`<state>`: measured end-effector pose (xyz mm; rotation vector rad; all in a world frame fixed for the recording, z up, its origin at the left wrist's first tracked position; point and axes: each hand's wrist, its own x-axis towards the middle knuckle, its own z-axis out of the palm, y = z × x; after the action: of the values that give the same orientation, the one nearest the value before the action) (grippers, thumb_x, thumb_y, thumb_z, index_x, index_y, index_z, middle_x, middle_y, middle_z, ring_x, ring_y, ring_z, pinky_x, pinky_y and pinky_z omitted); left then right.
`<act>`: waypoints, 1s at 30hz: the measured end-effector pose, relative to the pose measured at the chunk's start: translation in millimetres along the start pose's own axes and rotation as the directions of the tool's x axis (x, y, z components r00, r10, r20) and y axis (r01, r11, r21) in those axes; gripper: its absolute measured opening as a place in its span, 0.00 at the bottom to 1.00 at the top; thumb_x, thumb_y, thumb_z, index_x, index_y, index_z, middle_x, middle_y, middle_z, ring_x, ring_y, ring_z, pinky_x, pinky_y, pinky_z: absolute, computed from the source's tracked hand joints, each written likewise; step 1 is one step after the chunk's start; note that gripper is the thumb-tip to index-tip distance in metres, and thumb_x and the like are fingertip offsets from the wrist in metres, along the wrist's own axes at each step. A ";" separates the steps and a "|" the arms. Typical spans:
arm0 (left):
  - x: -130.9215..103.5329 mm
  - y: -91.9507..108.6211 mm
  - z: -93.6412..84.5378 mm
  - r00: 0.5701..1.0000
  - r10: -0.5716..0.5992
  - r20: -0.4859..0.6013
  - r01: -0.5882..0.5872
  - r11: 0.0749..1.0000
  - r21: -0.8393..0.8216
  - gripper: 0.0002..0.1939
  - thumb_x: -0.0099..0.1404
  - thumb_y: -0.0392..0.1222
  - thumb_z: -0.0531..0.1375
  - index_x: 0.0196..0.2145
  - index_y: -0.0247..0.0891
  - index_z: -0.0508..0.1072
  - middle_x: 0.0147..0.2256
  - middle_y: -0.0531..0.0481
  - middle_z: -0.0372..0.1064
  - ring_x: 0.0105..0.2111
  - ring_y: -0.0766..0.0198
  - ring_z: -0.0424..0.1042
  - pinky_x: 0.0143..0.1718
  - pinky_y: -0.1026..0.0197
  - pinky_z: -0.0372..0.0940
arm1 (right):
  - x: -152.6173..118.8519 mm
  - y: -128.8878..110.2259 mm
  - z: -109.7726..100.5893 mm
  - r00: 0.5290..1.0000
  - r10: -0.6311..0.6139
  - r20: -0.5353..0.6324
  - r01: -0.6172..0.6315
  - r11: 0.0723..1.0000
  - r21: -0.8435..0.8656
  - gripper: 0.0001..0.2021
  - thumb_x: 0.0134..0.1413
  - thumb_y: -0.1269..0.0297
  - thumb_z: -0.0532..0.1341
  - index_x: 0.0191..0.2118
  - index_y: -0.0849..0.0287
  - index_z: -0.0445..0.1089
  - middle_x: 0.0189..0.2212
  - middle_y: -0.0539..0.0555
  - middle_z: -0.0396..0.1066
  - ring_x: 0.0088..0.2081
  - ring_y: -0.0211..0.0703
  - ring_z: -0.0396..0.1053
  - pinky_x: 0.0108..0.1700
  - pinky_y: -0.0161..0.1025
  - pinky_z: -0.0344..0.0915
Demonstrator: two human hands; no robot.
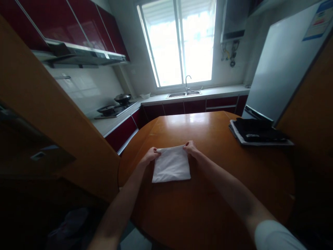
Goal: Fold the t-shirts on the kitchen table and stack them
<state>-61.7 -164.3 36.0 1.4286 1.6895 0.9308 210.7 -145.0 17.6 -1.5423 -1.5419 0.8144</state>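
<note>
The window is overexposed and makes glare on the far edge of the surface, while lower corners are dark.

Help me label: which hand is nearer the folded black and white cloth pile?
Right. The right hand is left of the pile; the left hand farther left, beyond the square white cloth.

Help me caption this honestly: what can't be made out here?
All in the head view:
White cloth: underside hidden by its top.
Left hand, right hand: some fingers hidden by the hands themselves.
Black cloth: print too small, blurred.
Fridge label: text too small, cut off by the right edge.
Beyond the window: washed out by glare.
</note>
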 end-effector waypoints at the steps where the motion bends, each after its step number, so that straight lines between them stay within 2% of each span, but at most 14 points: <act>1: -3.4 4.6 0.4 0.999 0.030 -0.021 -0.031 0.999 -0.031 0.21 0.42 0.43 0.74 0.32 0.34 0.72 0.25 0.51 0.73 0.27 0.60 0.73 0.30 0.62 0.67 | -0.8 -1.6 -2.9 1.000 0.015 -0.014 -0.014 0.999 0.039 0.05 0.47 0.68 0.64 0.33 0.60 0.69 0.26 0.52 0.72 0.29 0.42 0.70 0.32 0.37 0.69; 4: -13.6 25.2 0.3 0.989 0.122 -0.078 -0.130 0.985 -0.112 0.28 0.46 0.48 0.73 0.42 0.34 0.71 0.31 0.49 0.75 0.33 0.60 0.75 0.35 0.61 0.69 | -5.3 -7.0 -23.6 0.997 0.012 -0.070 0.000 0.985 0.173 0.05 0.48 0.66 0.64 0.33 0.60 0.69 0.26 0.50 0.72 0.30 0.39 0.70 0.32 0.34 0.68; 7: -24.1 56.9 5.7 0.957 0.268 -0.114 -0.287 0.931 -0.225 0.37 0.47 0.52 0.73 0.52 0.35 0.70 0.37 0.48 0.77 0.37 0.58 0.76 0.41 0.58 0.71 | -14.0 -10.9 -63.2 0.988 -0.045 -0.150 0.086 0.956 0.279 0.09 0.48 0.62 0.64 0.35 0.61 0.70 0.31 0.52 0.74 0.35 0.41 0.72 0.37 0.36 0.70; 9: -31.3 82.9 17.1 0.916 0.379 -0.136 -0.402 0.873 -0.276 0.37 0.46 0.52 0.74 0.52 0.35 0.72 0.39 0.47 0.78 0.39 0.57 0.77 0.44 0.55 0.71 | -21.8 -11.4 -97.5 0.968 -0.106 -0.229 0.185 0.917 0.354 0.15 0.47 0.58 0.66 0.39 0.61 0.71 0.31 0.53 0.75 0.35 0.43 0.73 0.38 0.38 0.70; 12: -41.9 123.9 47.3 0.862 0.481 -0.158 -0.506 0.810 -0.298 0.30 0.46 0.50 0.74 0.46 0.34 0.77 0.40 0.46 0.78 0.40 0.55 0.77 0.46 0.54 0.71 | -36.5 -8.3 -154.7 0.906 -0.204 -0.371 0.357 0.838 0.412 0.19 0.44 0.53 0.69 0.40 0.61 0.74 0.30 0.53 0.75 0.34 0.44 0.73 0.38 0.41 0.70; 14: -48.4 149.6 73.6 0.838 0.524 -0.151 -0.543 0.774 -0.327 0.27 0.47 0.47 0.74 0.44 0.34 0.78 0.39 0.47 0.79 0.40 0.56 0.77 0.45 0.54 0.71 | -48.9 -2.4 -193.4 0.869 -0.228 -0.440 0.412 0.826 0.384 0.18 0.43 0.53 0.69 0.38 0.60 0.75 0.30 0.54 0.76 0.34 0.45 0.74 0.39 0.42 0.71; 17: -55.7 183.1 118.3 0.805 0.585 -0.099 -0.575 0.729 -0.371 0.24 0.48 0.44 0.73 0.43 0.35 0.77 0.36 0.49 0.78 0.37 0.59 0.77 0.42 0.56 0.72 | -71.0 14.1 -248.6 0.828 -0.223 -0.514 0.425 0.848 0.317 0.15 0.45 0.54 0.69 0.36 0.59 0.75 0.32 0.54 0.77 0.35 0.45 0.75 0.40 0.42 0.71; 21: -58.1 217.8 188.0 0.754 0.657 -0.007 -0.592 0.674 -0.441 0.21 0.49 0.43 0.73 0.41 0.37 0.76 0.35 0.50 0.78 0.35 0.61 0.77 0.39 0.58 0.73 | -97.0 47.7 -315.4 0.789 -0.213 -0.576 0.405 0.886 0.226 0.14 0.49 0.54 0.68 0.38 0.59 0.75 0.33 0.53 0.77 0.35 0.44 0.74 0.38 0.40 0.70; 24: -55.3 237.4 247.7 0.732 0.677 0.072 -0.551 0.651 -0.522 0.21 0.49 0.42 0.73 0.40 0.37 0.75 0.34 0.50 0.77 0.34 0.61 0.76 0.38 0.58 0.73 | -105.1 73.6 -361.2 0.762 -0.183 -0.622 0.348 0.925 0.154 0.15 0.48 0.54 0.68 0.38 0.59 0.75 0.32 0.53 0.77 0.33 0.44 0.74 0.36 0.39 0.70; 27: -52.4 251.6 304.5 0.730 0.671 0.133 -0.479 0.640 -0.601 0.21 0.48 0.42 0.73 0.39 0.38 0.73 0.34 0.51 0.77 0.35 0.62 0.76 0.39 0.58 0.72 | -105.1 94.9 -399.9 0.715 -0.157 -0.681 0.299 0.950 0.096 0.15 0.46 0.54 0.69 0.37 0.59 0.75 0.31 0.53 0.77 0.33 0.45 0.73 0.35 0.39 0.70; 30: -52.1 261.1 347.6 0.726 0.667 0.168 -0.434 0.633 -0.641 0.20 0.49 0.42 0.72 0.39 0.38 0.73 0.34 0.52 0.77 0.34 0.63 0.76 0.39 0.59 0.72 | -104.8 111.4 -428.4 0.682 -0.153 -0.715 0.274 0.960 0.056 0.15 0.46 0.54 0.69 0.37 0.58 0.75 0.33 0.54 0.77 0.34 0.45 0.74 0.36 0.40 0.70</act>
<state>370.9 -158.5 102.9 1.5955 0.5488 1.2421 632.9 -282.1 116.7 -1.2935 -1.0120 0.1430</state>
